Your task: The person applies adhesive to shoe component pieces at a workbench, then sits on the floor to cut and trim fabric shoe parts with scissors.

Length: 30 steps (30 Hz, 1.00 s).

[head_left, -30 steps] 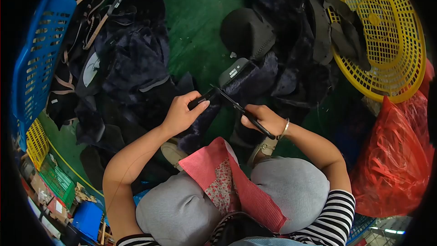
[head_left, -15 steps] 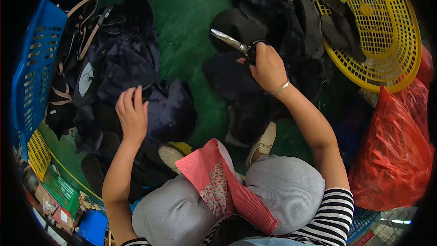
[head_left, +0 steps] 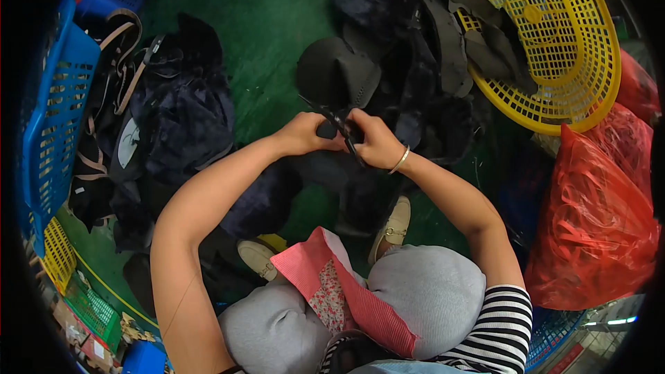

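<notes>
In the middle of the head view my two hands have come together above the floor. My right hand (head_left: 376, 142) is closed round the black handles of a pair of scissors (head_left: 348, 140), whose blades point up and left. Beside the blades, my left hand (head_left: 303, 134) pinches a dark fabric piece (head_left: 325, 170); most of it blends into the dark pieces below. Just beyond both hands lies a rounded black piece (head_left: 329, 69) with a stitched edge.
Dark plush pieces (head_left: 183, 118) heap at the left beside a blue basket (head_left: 59, 111). At the right, black flat pieces lean into a yellow basket (head_left: 603, 48), above a red plastic bag (head_left: 589, 228). The green floor (head_left: 267, 48) shows between the heaps.
My left hand has moved right from the left heap and now pinches fabric. My right hand has come down and left with the scissors, meeting it. The view has shifted slightly.
</notes>
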Each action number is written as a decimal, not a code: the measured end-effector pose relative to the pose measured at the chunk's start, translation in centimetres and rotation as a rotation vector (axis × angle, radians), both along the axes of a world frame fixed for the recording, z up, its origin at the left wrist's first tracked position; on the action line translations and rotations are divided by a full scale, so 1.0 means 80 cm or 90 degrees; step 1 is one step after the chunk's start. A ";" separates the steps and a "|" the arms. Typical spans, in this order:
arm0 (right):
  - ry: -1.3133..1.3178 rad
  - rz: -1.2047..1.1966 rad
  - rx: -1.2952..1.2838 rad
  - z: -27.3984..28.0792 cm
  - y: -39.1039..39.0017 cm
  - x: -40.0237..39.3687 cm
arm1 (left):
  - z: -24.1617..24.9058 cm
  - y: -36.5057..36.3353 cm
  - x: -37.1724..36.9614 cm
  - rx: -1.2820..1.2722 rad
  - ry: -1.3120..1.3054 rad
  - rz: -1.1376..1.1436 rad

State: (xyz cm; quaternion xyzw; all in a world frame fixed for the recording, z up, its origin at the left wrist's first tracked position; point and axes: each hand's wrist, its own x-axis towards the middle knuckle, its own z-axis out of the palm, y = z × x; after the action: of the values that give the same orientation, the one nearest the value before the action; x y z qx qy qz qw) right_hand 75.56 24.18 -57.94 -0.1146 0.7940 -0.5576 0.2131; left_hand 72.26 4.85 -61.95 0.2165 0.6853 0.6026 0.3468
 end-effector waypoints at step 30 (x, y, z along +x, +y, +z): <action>-0.404 0.084 0.100 0.033 0.090 0.112 | 0.077 -0.074 0.163 -0.237 -0.075 0.156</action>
State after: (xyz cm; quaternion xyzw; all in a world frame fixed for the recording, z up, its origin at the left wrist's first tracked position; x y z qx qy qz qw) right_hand 84.52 31.36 -55.33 0.0305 0.7196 -0.4874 0.4936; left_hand 85.33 -1.05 -55.81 0.0280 0.7844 0.5150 0.3444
